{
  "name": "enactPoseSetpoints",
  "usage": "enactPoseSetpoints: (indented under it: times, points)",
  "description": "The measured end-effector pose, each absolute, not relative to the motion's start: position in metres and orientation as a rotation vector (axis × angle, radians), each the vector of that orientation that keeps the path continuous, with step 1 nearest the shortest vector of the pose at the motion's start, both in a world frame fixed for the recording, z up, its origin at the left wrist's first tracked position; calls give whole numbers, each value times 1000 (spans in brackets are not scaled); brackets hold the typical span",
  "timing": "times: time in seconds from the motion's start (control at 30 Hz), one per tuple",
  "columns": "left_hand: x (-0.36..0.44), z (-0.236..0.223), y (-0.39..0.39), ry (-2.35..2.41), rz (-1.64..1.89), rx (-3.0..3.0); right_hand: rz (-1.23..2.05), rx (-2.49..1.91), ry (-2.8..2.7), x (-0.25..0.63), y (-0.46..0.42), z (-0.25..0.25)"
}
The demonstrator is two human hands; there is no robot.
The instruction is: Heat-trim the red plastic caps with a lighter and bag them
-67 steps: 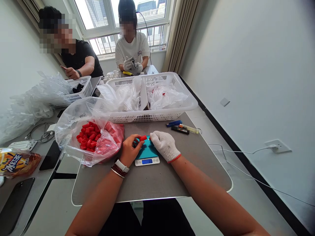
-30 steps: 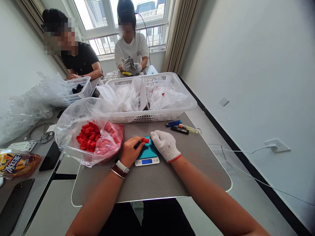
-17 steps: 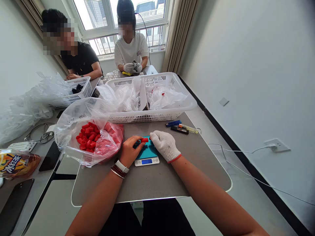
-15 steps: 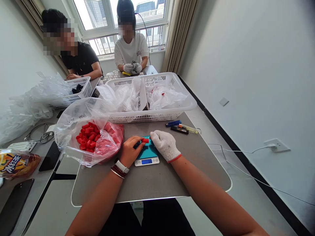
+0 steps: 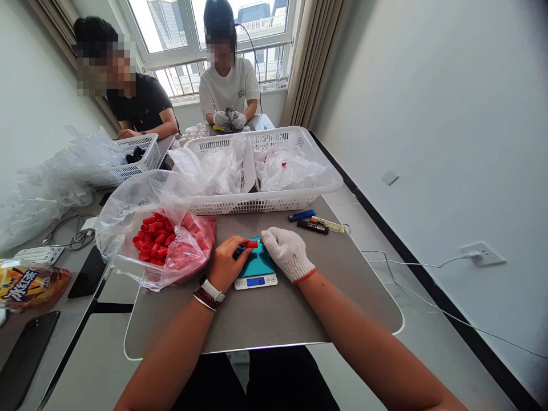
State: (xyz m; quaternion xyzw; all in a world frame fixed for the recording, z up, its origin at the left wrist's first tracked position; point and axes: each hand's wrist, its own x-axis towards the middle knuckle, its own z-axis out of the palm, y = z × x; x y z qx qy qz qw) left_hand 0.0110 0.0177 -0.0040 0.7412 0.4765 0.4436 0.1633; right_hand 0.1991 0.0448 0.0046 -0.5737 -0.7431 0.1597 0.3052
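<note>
"How many caps are in play?"

"One red plastic cap [image 5: 252, 244] sits just above the far edge of the teal digital scale [image 5: 256, 264], and the left hand's [image 5: 226, 264] fingers look clenched on it."

"And the gloved right hand [image 5: 287, 254]?"

"Its fingers are just beside the cap. I can't tell whether they touch it."

"What else is there?"

"To the left, a clear plastic bag [image 5: 124, 251] of red caps, too many and too covered to count. The scale's readout [image 5: 256, 281] is too small to read. On the counter [image 5: 265, 311], one white basket [image 5: 261, 206] stands far, with three slim markers [image 5: 312, 226] to the right."
</note>
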Motion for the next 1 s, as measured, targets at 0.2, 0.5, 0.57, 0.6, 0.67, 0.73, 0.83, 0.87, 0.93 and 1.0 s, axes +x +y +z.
enactPoseSetpoints:
  times: [0.2,0.5,0.57,0.6,0.67,0.73,0.83,0.87,0.93,1.0]
  points:
    - [13,-6,18,1291,1255,1964,426,-1563,-1957,198,45,4]
    - [13,-6,21,1200,1371,1507,470,-1476,-1988,199,43,7]
    - [12,-4,21,1216,1386,1524,467,-1467,-2032,198,43,8]
    - [12,-4,21,1223,1388,1525,457,-1485,-2041,198,43,9]
    - [12,-2,21,1218,1381,1518,430,-1543,-2036,197,43,9]
    - [13,-2,20,1194,1365,1516,411,-1591,-2020,197,43,10]
    - [13,-3,20,1184,1356,1506,412,-1595,-2019,197,43,9]
    - [13,-3,20,1197,1362,1500,419,-1577,-2025,197,43,9]
    - [13,-4,20,1227,1364,1493,443,-1528,-2034,197,42,9]
    - [12,-5,20,1235,1336,1506,466,-1489,-2030,197,42,9]
